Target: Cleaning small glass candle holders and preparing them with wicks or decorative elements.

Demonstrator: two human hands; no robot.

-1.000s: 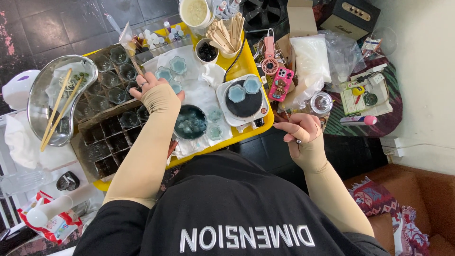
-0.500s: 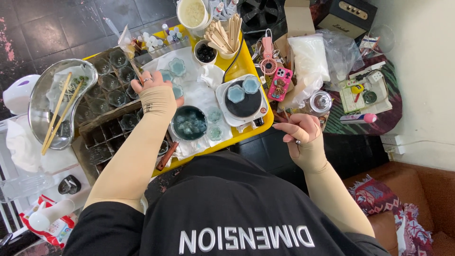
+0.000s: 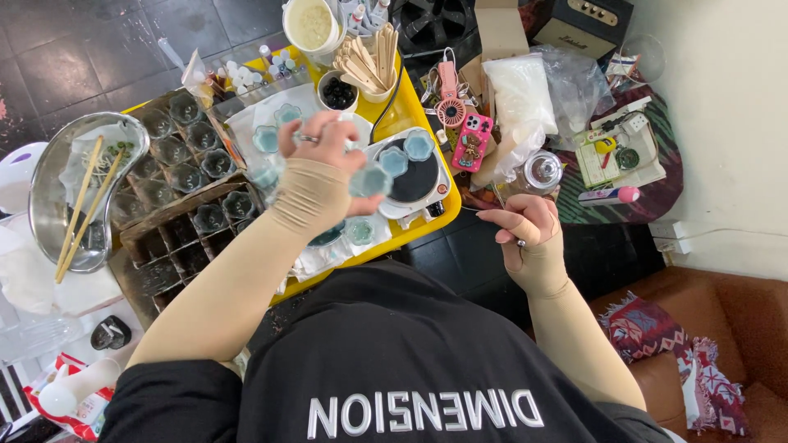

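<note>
- Head view looked straight down over the person's black shirt at a yellow tray (image 3: 414,234) crowded with small moulds and tools.
- Left hand (image 3: 328,152) hovered above the middle of the tray, its grip closed on a pale blue flower-shaped mould (image 3: 371,180) held at the fingertips, lifted clear of the white paper (image 3: 246,123) below, probably so the filling stayed level.
- More blue moulds (image 3: 406,153) sat on a small black hotplate (image 3: 414,176) just right of that hand, within easy reach.
- Right hand (image 3: 525,226) hung off the tray's right edge, fingers curled narrowly; whether it pinched anything thin I could not tell.
- Wooden sticks (image 3: 369,57) stood in a cup at the far side.
- Steel bowl (image 3: 57,197) with chopsticks (image 3: 82,205) lay at the left, beside a divided box of glass cups (image 3: 189,180).
</note>
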